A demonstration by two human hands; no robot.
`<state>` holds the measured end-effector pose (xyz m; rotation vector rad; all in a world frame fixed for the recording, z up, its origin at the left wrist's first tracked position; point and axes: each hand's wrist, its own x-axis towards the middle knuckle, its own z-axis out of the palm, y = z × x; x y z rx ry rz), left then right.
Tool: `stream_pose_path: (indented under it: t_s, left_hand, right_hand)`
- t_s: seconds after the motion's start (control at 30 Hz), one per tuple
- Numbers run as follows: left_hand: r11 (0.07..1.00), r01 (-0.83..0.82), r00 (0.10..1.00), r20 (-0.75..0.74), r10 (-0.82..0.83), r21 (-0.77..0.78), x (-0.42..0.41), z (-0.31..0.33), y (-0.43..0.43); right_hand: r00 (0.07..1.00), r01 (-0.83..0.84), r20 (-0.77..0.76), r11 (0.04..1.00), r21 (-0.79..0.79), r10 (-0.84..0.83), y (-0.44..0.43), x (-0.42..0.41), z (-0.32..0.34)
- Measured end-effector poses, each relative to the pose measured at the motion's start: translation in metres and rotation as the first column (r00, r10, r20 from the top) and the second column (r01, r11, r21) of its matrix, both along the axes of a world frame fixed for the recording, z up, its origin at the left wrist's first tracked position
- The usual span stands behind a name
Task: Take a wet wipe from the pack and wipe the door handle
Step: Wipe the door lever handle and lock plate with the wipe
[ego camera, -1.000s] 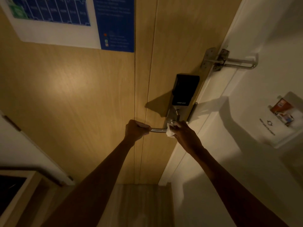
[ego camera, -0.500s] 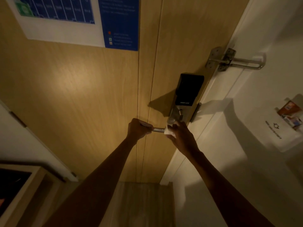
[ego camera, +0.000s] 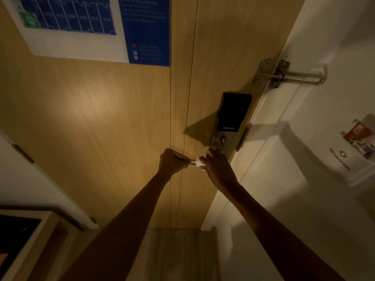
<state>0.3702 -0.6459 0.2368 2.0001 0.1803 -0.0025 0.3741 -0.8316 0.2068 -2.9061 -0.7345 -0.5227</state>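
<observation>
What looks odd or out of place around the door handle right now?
Nothing stands out. The left hand grips the handle end, the right hand presses the wipe on it, and the lock sits straight.

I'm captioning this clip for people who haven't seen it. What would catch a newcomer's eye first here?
Two bare arms reach up the middle of the frame to the door handle: the left hand grips its free end while the right hand presses a white wet wipe around it. Just above sits a black smart lock, and a blue evacuation plan hangs on the wooden door at top left.
</observation>
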Motion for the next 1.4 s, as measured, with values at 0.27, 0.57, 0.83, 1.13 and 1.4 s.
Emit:
stream_pose_path:
  t_s: [0.27, 0.57, 0.83, 1.13, 1.4]
  left_hand:
    - [1.000, -0.021, 1.000, 0.016, 0.021, -0.007, 0.001, -0.002, 0.000]
    - [0.999, -0.048, 0.998, -0.035, 0.047, -0.016, -0.001, 0.000, -0.003]
    - [0.999, -0.029, 0.999, -0.038, 0.030, 0.018, -0.001, 0.006, -0.004]
    - [0.999, -0.042, 0.998, -0.054, 0.042, -0.010, -0.002, 0.004, -0.004]
    - [0.998, -0.049, 0.998, -0.052, 0.046, -0.048, -0.005, 0.006, -0.006]
  right_hand:
    - [0.994, 0.105, 0.007, 0.979, 0.172, -0.108, -0.047, -0.015, 0.017]
    - [0.896, 0.347, -0.160, 0.430, 0.833, -0.413, -0.041, -0.034, 0.007]
    - [0.876, 0.411, -0.298, 0.266, 0.872, -0.380, -0.005, -0.034, -0.002]
    - [0.827, 0.436, -0.429, -0.066, 0.897, -0.365, 0.005, -0.028, -0.015]
    - [0.755, 0.386, -0.459, -0.248, 0.888, -0.469, 0.031, -0.029, -0.020]
